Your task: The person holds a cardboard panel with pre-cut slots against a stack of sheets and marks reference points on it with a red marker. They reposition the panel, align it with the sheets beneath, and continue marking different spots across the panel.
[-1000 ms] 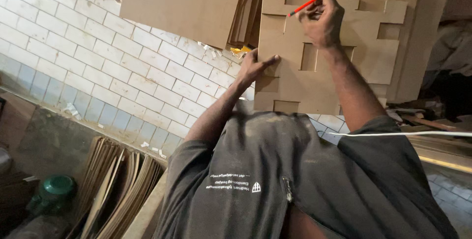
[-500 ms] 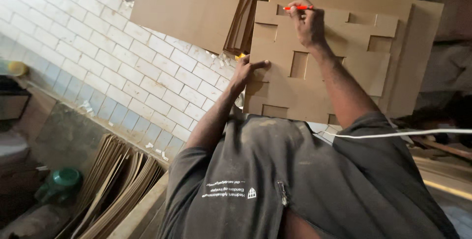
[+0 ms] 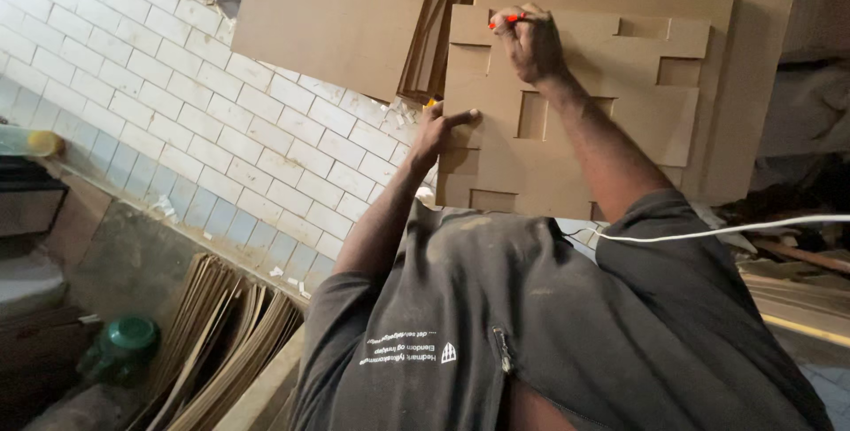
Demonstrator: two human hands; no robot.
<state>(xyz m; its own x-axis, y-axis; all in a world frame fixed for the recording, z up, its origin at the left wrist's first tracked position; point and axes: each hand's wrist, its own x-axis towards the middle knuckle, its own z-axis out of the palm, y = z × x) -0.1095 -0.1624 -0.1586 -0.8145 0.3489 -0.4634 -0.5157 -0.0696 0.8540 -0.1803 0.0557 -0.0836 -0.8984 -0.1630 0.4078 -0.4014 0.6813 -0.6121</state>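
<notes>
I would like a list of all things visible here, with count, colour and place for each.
notched board: one, brown, flat under both hands
plain board: one, brown, beneath the notched board
large board: one, brown, upper left
tiled surface: one, white, left
thin sheets: a stack, tan, lower left
green container: one, lower left
white cable: one, right
red pencil: one, in the right hand
grey shirt: one, bottom centre
left hand: pressing the notched board's left edge
right hand: gripping the red pencil near the top edge
</notes>
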